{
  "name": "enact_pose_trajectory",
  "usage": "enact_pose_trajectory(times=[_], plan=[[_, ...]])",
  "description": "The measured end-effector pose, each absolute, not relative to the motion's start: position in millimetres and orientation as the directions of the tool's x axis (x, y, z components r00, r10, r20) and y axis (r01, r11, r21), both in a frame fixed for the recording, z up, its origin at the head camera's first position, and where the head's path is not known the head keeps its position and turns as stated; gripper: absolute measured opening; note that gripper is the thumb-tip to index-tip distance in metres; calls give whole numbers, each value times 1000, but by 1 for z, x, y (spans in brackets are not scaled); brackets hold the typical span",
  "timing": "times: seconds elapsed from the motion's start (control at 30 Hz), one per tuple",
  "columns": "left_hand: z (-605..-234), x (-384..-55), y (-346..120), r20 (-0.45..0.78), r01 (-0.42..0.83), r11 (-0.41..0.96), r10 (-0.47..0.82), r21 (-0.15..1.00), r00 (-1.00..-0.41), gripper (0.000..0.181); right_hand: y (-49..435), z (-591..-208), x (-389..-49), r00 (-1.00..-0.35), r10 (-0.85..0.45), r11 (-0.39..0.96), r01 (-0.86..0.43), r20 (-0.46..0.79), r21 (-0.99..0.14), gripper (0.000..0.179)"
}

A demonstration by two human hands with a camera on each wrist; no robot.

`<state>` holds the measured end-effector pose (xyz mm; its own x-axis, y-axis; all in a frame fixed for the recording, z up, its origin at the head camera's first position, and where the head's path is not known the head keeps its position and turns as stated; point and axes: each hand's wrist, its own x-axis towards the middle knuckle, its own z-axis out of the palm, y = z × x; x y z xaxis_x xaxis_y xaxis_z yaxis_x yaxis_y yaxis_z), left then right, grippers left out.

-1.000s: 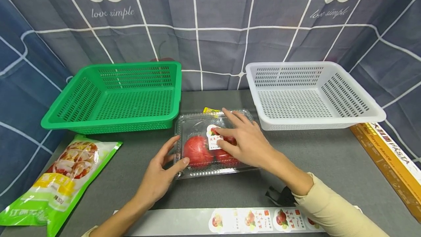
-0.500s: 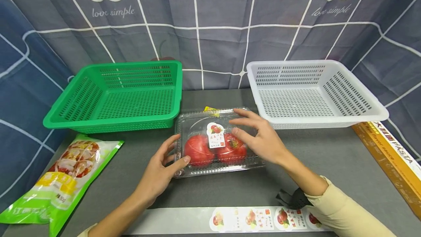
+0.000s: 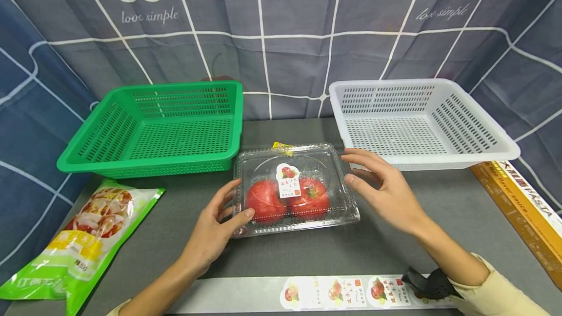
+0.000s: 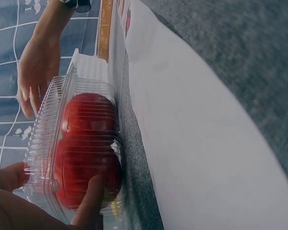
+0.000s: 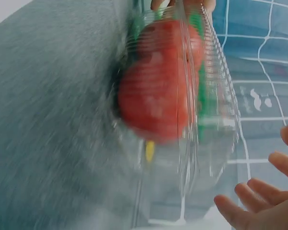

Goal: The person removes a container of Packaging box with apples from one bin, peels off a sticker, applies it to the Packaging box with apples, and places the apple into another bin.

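Observation:
A clear plastic clamshell box (image 3: 256, 167) with two round red fruits (image 3: 265, 199) inside lies on the grey table. Its lid is closed and carries a white fruit-picture label (image 3: 289, 184) near the middle. My left hand (image 3: 210, 238) grips the box's left end, thumb at the near corner; in the left wrist view a finger (image 4: 92, 196) lies along the side wall. Beside the right end, my right hand (image 3: 386, 191) has its fingers spread and holds nothing. The right wrist view shows that hand's fingers (image 5: 252, 199) apart from the box.
A green basket (image 3: 149, 164) stands at back left, a white basket (image 3: 430, 162) at back right. A strip of fruit labels (image 3: 237, 294) lies in front. A green food bag (image 3: 83, 243) is left, a pasta box (image 3: 518, 218) right. A yellow packet (image 3: 281, 146) peeks out behind the clamshell.
My right hand has come off the label and moved right, past the box's right end. The label now shows fully on the lid. My left hand stays at the left end.

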<state>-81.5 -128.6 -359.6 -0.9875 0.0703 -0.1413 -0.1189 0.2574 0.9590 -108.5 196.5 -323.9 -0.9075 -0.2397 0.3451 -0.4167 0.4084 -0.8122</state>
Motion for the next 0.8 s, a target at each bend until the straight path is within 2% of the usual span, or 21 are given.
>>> enact_pose_trajectory(times=[0.17, 0.23, 0.4, 0.5, 0.63, 0.8], plan=[[-357, -82, -128, -156, -135, 226, 79, 965, -985, 67, 222, -322, -101, -926, -115, 437, -372, 360, -819, 31], [-357, -83, -127, -168, -149, 195, 87, 969, -982, 67, 233, -323, -100, -939, -69, 406, -334, 336, -851, 33], [-356, -83, -127, -201, -190, 98, 126, 977, -971, 72, 263, -330, -105, -978, 6, 110, -204, 206, -973, 41], [-356, -83, -127, -217, -216, 22, 153, 976, -964, 77, 282, -334, -106, -992, 43, -52, -122, 120, -991, 40], [-358, -84, -129, -241, -252, -43, 182, 967, -953, 87, 302, -338, -107, -994, 112, -140, -14, -1, -990, 45], [-360, -86, -131, -289, -317, -110, 213, 942, -933, 92, 314, -344, -114, -973, 177, -194, 111, -147, -975, 71]])
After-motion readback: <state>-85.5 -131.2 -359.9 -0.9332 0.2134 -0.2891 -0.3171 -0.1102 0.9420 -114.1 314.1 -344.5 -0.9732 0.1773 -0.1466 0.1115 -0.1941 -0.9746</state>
